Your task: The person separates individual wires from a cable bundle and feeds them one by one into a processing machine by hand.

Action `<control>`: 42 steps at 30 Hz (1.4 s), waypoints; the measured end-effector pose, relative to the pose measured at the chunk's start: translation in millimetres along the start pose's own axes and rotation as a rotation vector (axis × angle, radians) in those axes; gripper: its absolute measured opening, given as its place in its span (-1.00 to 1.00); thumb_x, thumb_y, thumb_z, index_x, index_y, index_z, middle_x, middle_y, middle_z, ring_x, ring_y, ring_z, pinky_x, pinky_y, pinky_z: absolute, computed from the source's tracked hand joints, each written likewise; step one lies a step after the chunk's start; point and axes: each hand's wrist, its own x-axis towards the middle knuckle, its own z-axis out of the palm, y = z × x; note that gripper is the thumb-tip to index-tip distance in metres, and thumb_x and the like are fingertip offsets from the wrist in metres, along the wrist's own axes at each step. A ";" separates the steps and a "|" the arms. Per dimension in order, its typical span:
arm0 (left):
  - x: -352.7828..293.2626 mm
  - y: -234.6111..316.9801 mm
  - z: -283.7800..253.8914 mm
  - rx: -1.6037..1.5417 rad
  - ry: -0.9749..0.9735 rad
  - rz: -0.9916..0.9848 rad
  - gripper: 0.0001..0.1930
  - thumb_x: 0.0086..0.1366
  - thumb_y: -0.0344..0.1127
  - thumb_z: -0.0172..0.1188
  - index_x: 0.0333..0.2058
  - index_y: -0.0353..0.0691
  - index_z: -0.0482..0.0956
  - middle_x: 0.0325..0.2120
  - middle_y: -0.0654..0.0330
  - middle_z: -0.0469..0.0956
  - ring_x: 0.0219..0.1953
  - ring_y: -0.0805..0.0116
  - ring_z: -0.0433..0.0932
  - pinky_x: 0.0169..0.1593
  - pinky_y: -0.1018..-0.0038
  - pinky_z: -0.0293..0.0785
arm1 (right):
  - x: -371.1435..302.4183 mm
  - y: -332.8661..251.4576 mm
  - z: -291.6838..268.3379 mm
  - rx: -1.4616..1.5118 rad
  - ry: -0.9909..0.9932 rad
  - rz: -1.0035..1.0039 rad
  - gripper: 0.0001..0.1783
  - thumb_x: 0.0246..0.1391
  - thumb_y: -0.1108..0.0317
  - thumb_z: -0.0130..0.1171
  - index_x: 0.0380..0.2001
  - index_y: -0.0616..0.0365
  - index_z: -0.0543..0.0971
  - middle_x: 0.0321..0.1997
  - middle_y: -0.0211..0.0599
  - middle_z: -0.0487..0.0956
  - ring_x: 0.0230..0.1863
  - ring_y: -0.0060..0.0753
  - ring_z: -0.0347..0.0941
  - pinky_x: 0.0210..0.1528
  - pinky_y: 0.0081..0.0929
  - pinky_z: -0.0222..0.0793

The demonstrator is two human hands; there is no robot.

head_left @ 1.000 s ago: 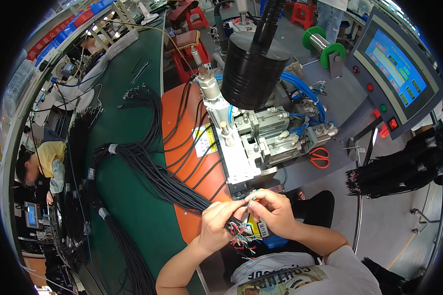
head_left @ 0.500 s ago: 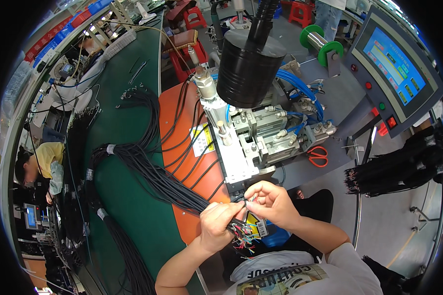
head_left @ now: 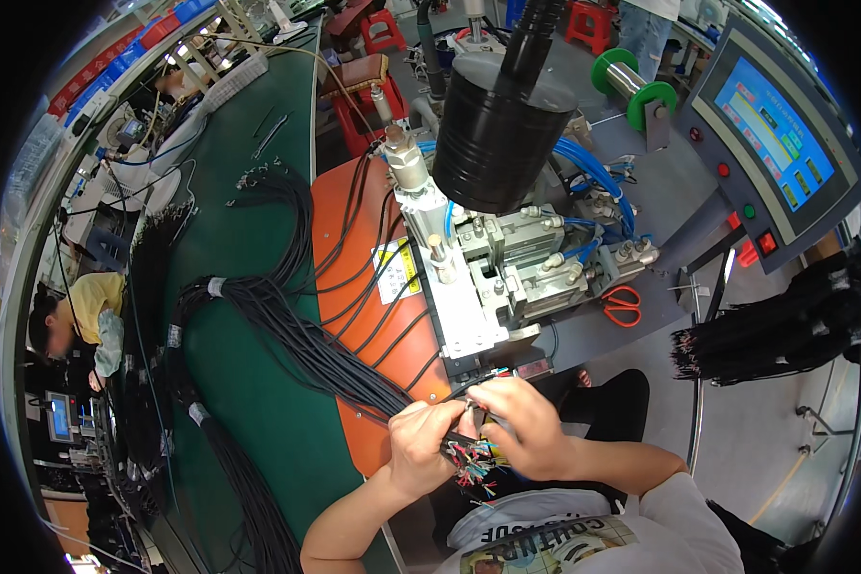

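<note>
Here, frayed multicoloured wire ends (head_left: 469, 464).

black cable bundle (head_left: 354, 368), coloured stripped wire ends (head_left: 469, 467)

Head-worn fisheye looks steeply down, close over the workbench (head_left: 258, 421).

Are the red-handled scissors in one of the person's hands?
No, the red-handled scissors lie on the grey machine table, apart from both hands, which hold a cable bundle.
</note>
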 end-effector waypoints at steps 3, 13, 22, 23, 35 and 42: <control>2.0 1.8 -0.8 0.019 0.000 0.026 -0.83 0.00 -0.51 0.29 -0.39 -0.27 0.52 -0.66 0.20 0.48 -0.70 0.31 0.42 -0.59 0.46 0.25 | 5.0 4.0 -12.8 0.577 -0.064 0.470 -0.75 0.11 0.49 0.07 -0.12 0.32 0.52 -0.16 -0.19 0.51 -0.18 -0.44 0.45 -0.11 -0.50 0.38; 1.3 -1.6 1.5 0.040 -0.086 0.053 -0.78 -0.02 -0.47 0.30 -0.35 -0.30 0.52 -0.62 0.16 0.52 -0.64 0.26 0.48 -0.56 0.45 0.28 | 13.7 11.2 -22.4 0.787 -0.106 0.619 -0.85 0.09 0.60 0.09 -0.27 0.37 0.58 -0.32 -0.27 0.54 -0.37 -0.59 0.49 -0.34 -0.66 0.43; -2.2 -5.2 2.7 -0.088 -0.003 -0.035 -0.74 -0.01 -0.51 0.30 -0.29 -0.31 0.52 -0.56 0.11 0.54 -0.61 0.21 0.50 -0.51 0.42 0.35 | 12.4 8.9 -6.0 0.324 -0.001 0.357 -0.96 -0.04 0.56 0.15 -0.46 0.28 0.50 -0.50 -0.37 0.46 -0.59 -0.65 0.32 -0.55 -0.71 0.20; 0.6 -4.0 -0.3 -0.111 -0.010 -0.062 -0.75 0.02 -0.51 0.30 -0.28 -0.30 0.53 -0.54 0.10 0.56 -0.58 0.20 0.52 -0.47 0.42 0.40 | 10.0 11.1 -3.3 0.326 -0.001 0.355 -0.96 -0.04 0.56 0.15 -0.46 0.28 0.50 -0.50 -0.37 0.46 -0.59 -0.65 0.32 -0.55 -0.71 0.20; -3.1 -11.8 -8.5 -0.496 -0.045 -0.329 -0.61 0.03 -0.60 0.28 -0.18 -0.26 0.34 -0.54 0.18 0.50 -0.47 0.45 0.52 -0.41 0.56 0.41 | -32.9 -8.4 -6.0 0.297 -0.338 -0.166 -0.78 -0.09 0.40 0.22 -0.33 0.21 0.47 -0.09 -0.11 0.49 -0.10 -0.17 0.46 -0.12 -0.32 0.37; -2.1 -12.7 -3.3 -0.245 0.000 -0.101 -0.80 0.04 -0.61 0.29 -0.37 -0.34 0.46 -0.52 0.11 0.56 -0.56 0.42 0.53 -0.46 0.56 0.46 | -4.6 -5.9 -10.5 0.842 0.056 0.548 -0.55 0.08 0.57 0.10 0.06 0.24 0.28 -0.25 -0.36 0.45 -0.30 -0.70 0.39 -0.35 -0.69 0.34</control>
